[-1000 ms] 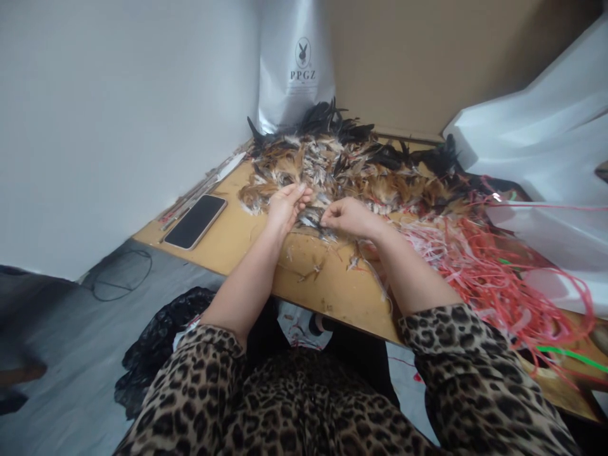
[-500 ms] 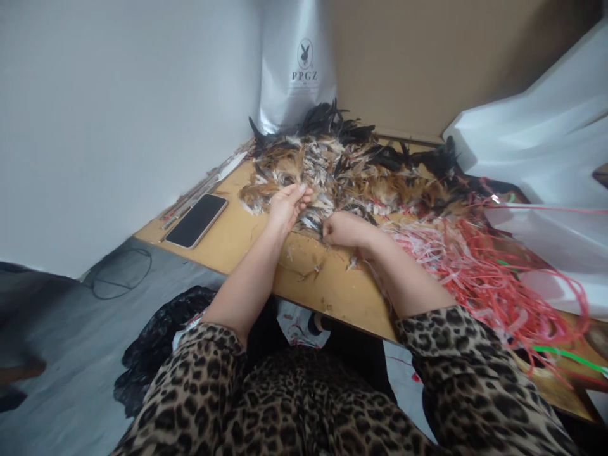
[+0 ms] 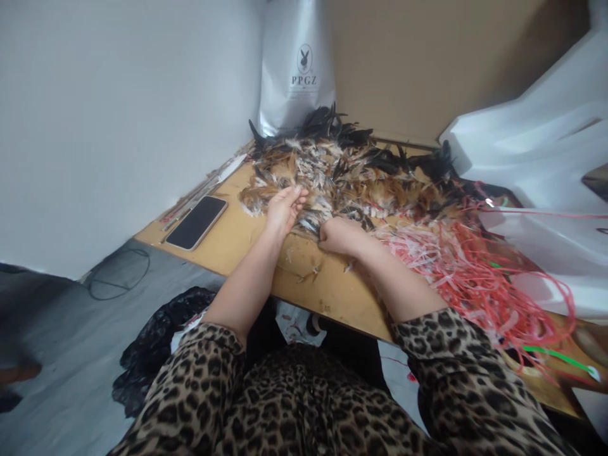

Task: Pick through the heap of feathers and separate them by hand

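A spread heap of brown, white and black feathers lies across the wooden table. At the heap's near edge, my left hand is closed in a pinch, thumb against fingertips. Whatever sits in that pinch is lost against the feathers behind it. Just to its right and slightly nearer me, my right hand is curled into a fist low over the tabletop. Its fingertips are turned away, so its contents are hidden. Small feather scraps lie on the wood below my hands.
A phone rests at the table's left. Tangled pink and red strips cover the right side, with a green strip. A white printed bag stands behind the feathers; white plastic hangs at right. A black bag lies on the floor.
My right hand has shifted slightly left, closer to my left hand. My left hand keeps nearly the same place and pinch. The view has tilted a little.
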Tool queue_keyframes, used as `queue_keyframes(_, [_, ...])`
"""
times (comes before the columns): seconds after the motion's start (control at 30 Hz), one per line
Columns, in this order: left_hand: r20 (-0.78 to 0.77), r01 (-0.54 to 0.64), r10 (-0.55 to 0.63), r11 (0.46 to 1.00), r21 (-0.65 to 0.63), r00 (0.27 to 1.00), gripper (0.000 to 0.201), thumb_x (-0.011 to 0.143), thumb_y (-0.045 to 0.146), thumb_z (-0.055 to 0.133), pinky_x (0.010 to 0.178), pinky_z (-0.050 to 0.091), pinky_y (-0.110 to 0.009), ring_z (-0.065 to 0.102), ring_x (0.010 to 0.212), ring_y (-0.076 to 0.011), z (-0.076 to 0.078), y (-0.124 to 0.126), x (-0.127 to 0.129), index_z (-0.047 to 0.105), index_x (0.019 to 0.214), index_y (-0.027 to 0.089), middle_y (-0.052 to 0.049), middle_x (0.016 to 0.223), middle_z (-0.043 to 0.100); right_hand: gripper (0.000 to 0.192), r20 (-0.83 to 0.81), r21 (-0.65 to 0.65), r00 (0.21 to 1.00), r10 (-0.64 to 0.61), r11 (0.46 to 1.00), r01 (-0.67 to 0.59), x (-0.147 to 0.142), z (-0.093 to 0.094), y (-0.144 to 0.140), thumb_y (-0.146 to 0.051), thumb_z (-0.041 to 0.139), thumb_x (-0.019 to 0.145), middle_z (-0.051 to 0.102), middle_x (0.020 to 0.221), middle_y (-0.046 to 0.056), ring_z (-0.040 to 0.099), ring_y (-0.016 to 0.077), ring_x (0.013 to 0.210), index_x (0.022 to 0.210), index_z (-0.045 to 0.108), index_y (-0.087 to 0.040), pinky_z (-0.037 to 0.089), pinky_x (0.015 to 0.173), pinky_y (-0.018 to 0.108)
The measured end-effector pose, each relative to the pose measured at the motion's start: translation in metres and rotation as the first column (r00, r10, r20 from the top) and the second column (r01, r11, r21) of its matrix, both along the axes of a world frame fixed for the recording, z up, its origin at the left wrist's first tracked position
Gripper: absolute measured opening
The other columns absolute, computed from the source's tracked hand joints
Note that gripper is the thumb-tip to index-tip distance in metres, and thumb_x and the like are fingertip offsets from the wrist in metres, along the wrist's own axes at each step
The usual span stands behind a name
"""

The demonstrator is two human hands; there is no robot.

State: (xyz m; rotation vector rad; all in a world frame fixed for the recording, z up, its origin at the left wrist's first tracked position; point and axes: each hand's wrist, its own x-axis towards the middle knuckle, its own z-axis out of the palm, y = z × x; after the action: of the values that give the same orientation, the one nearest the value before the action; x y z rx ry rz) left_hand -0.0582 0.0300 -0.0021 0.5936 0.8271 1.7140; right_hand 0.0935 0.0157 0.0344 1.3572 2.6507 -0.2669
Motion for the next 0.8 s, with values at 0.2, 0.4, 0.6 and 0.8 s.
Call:
queue_keyframes(0.2, [0.007,0.013,-0.013,1.0,0.02,1.0,0.006,0.072,0.015,0.065,0.045,0.039,-0.011,0.055,0.051,-0.0022,-0.001,0.0,0.0,0.061,0.074,0.011,-0.002,0.069,0.066,0.019,-0.024,0.036,0.999,0.032,0.999,-0.031,0.0,0.002,0.002,-0.018,0.055,0.064,0.068,0.074,0.013,0.06,0.0224,0.066,0.074,0.07,-0.013,0.039,0.056,0.029])
queue_keyframes(0.4, [0.052,0.019,-0.019,1.0,0.007,0.998,0.003,0.073,0.013,0.063,0.047,0.04,-0.01,0.055,0.053,-0.0015,0.0,-0.001,0.001,0.061,0.074,0.012,-0.001,0.069,0.066,0.014,-0.541,-0.398,0.822,-0.179,0.915,-0.063,0.034,-0.003,0.036,-0.025,0.058,0.063,0.056,0.052,-0.002,0.045,0.0076,0.046,0.067,0.065,-0.014,0.033,0.048,0.021])
queue_keyframes(0.6, [0.105,0.137,-0.137,0.991,0.011,0.985,0.004,0.074,0.01,0.061,0.047,0.041,-0.008,0.057,0.056,-0.001,-0.002,0.0,0.0,0.063,0.077,0.012,-0.002,0.075,0.067,0.025,-0.762,-0.589,0.429,-0.485,0.795,-0.148,0.039,-0.022,0.052,-0.036,0.068,0.061,0.044,0.043,-0.006,0.031,0.0037,0.039,0.069,0.061,-0.014,0.021,0.041,0.02])
queue_keyframes(0.8, [0.085,0.316,-0.313,0.949,-0.018,0.946,0.003,0.074,0.008,0.06,0.047,0.043,-0.007,0.058,0.056,-0.0016,-0.005,-0.002,0.004,0.063,0.074,0.01,-0.005,0.079,0.068,0.031,-0.784,-0.613,0.099,-0.612,0.74,-0.278,0.028,-0.025,0.05,-0.036,0.075,0.055,0.042,0.046,-0.007,0.032,0.0039,0.04,0.07,0.056,-0.017,0.021,0.042,0.019])
